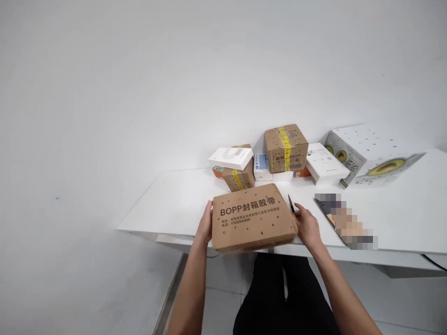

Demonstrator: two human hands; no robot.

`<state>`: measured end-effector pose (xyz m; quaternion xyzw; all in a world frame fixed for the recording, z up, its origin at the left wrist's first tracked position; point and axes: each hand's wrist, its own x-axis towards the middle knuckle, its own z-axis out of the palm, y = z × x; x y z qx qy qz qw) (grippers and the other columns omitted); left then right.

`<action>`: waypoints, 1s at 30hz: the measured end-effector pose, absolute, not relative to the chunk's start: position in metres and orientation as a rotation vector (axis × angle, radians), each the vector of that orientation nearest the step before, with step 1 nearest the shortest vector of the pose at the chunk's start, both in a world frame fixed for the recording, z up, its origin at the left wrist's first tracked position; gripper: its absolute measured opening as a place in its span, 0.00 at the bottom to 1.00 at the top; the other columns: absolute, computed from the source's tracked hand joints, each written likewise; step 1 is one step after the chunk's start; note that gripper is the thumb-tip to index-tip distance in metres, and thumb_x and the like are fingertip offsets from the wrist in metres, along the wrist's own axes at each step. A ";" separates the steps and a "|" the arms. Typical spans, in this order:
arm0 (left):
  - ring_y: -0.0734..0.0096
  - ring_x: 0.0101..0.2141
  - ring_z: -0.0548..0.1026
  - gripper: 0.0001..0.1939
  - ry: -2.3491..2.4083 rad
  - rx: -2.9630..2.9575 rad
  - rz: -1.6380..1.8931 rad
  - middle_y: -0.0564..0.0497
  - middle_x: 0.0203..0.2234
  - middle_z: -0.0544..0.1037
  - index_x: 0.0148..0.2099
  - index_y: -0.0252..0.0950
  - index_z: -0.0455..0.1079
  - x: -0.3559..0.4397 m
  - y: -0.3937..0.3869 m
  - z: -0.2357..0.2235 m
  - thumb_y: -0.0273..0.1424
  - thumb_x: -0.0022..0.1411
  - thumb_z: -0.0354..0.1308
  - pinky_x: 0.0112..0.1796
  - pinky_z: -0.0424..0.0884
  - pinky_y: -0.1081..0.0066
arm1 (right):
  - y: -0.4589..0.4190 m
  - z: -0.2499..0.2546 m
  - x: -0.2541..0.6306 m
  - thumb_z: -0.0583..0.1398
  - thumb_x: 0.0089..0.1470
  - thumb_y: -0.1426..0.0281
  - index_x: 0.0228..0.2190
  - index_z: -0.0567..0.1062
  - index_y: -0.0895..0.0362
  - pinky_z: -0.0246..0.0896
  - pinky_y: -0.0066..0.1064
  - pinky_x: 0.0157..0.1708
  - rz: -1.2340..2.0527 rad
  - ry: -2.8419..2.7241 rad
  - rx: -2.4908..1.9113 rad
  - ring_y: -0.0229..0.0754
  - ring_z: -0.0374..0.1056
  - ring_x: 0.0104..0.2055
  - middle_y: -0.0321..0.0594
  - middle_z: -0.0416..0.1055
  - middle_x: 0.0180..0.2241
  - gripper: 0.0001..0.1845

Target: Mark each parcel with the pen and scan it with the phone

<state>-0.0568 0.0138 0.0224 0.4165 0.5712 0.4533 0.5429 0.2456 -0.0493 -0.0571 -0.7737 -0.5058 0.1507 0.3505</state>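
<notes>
A brown cardboard box printed "BOPP" and Chinese characters is held up at the front edge of the table, its top face tilted toward me. My left hand grips its left end, with the fingers mostly hidden behind the side. At the box's right end, my right hand is closed round a slim black pen-like tool, whose pointed end sticks up past the fingers. That hand also rests against the box's right side. Small dark marks dot the cardboard.
Behind stand a cardboard box with yellow tape, a smaller taped carton under a flat white box, another white box and a large avocado-print box. A pixelated flat object lies right on the white table.
</notes>
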 end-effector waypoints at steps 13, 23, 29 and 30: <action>0.51 0.61 0.62 0.43 1.353 1.255 1.343 0.42 0.59 0.66 0.64 0.43 0.54 -0.057 -0.084 -0.087 0.59 0.52 0.53 0.57 0.63 0.56 | -0.059 -0.072 0.252 0.56 0.53 0.58 0.49 0.71 0.57 0.61 0.28 0.22 0.585 -0.777 -1.507 0.33 0.62 0.22 0.36 0.64 0.33 0.25; 0.53 0.55 0.68 0.37 1.447 1.370 1.190 0.41 0.52 0.71 0.63 0.42 0.56 -0.043 -0.084 -0.073 0.49 0.55 0.59 0.55 0.64 0.57 | -0.065 -0.069 0.252 0.59 0.48 0.56 0.38 0.77 0.58 0.64 0.33 0.34 0.749 -1.005 -1.425 0.44 0.68 0.34 0.40 0.75 0.32 0.21; 0.56 0.53 0.68 0.31 1.479 1.419 1.377 0.44 0.51 0.70 0.61 0.44 0.59 -0.032 -0.087 -0.033 0.51 0.60 0.52 0.52 0.66 0.60 | -0.074 -0.069 0.254 0.61 0.47 0.55 0.39 0.78 0.60 0.49 0.26 0.17 0.843 -0.794 -1.323 0.33 0.53 0.18 0.33 0.66 0.19 0.24; 0.56 0.52 0.68 0.29 1.481 1.434 1.388 0.44 0.50 0.70 0.60 0.45 0.61 -0.032 -0.088 -0.027 0.51 0.61 0.51 0.52 0.65 0.61 | -0.075 -0.070 0.255 0.61 0.47 0.55 0.40 0.78 0.60 0.45 0.25 0.16 0.872 -0.758 -1.291 0.31 0.50 0.16 0.32 0.63 0.17 0.24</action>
